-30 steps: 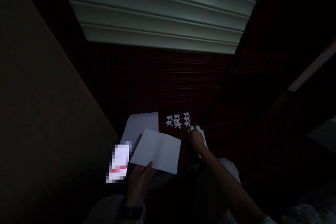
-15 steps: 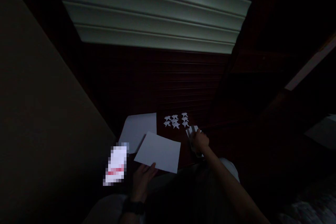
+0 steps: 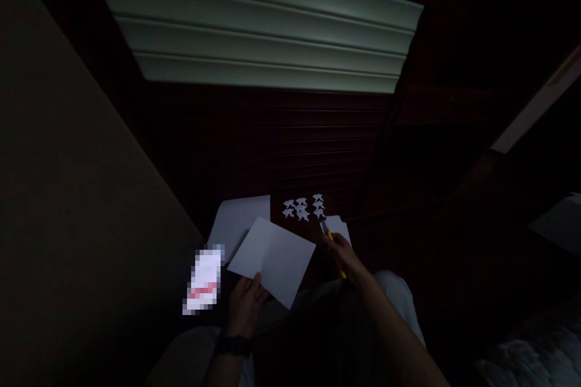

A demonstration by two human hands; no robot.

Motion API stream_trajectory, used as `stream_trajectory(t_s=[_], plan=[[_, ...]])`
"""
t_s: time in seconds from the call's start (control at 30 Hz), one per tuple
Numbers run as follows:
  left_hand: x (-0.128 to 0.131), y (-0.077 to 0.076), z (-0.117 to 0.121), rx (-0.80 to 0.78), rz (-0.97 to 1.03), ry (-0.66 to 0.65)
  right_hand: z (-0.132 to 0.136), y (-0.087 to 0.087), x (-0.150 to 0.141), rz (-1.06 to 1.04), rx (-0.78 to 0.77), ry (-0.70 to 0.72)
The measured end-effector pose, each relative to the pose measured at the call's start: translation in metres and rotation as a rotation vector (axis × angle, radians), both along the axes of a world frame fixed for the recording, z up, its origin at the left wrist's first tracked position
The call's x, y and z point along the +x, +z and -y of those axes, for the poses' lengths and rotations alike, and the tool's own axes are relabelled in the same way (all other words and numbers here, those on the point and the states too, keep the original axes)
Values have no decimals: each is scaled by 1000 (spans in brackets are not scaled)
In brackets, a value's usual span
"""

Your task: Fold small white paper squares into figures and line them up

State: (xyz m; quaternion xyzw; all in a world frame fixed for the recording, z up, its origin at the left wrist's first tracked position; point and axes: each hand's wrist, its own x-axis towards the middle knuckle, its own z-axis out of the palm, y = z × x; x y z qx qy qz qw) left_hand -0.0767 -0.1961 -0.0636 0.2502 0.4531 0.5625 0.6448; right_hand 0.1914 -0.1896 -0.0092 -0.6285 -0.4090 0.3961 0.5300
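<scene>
My left hand (image 3: 245, 302) pinches the near edge of a white sheet of paper (image 3: 276, 257), thumb on top. The sheet is tilted and partly overlaps another white sheet (image 3: 240, 217) lying behind it. In my right hand (image 3: 342, 251) is a slim yellow utility knife (image 3: 330, 234), its grey end pointing away from me; my fingers cover its middle. Under and beside that hand lies a smaller white piece of paper (image 3: 338, 227). Several small white cut-out paper shapes (image 3: 302, 208) lie in groups on the dark tabletop, just beyond the knife.
A blurred-out white and red item (image 3: 203, 281) is at the left by my wrist. A dark ribbed panel (image 3: 318, 133) rises behind the table, with pale slats (image 3: 263, 42) above. A plain wall (image 3: 91, 193) closes off the left side.
My right hand has lifted a little off the small paper, and the yellow knife now shows in it. The sheet in my left hand has turned clockwise.
</scene>
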Motion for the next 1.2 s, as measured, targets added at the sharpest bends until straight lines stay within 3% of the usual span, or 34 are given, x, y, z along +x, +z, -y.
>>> stream_trajectory(t_s=[0.1, 0.2, 0.5, 0.73, 0.87, 1.2], plan=[[0, 0, 1, 14, -14, -4, 11, -4, -27, -73, 32, 52], [0, 2, 3, 26, -31, -25, 12, -6, -39, -113, 98, 13], [-1, 12, 7, 15, -28, -84, 7, -3, -32, -91, 194, -24], [16, 23, 18, 10, 102, -227, 7, -5, -44, -70, 215, -59], [23, 22, 18, 24, 113, -213, 12, -7, -44, -31, 203, -56], [23, 15, 12, -21, 15, -111, 25, -4, -43, 612, 173, 44]])
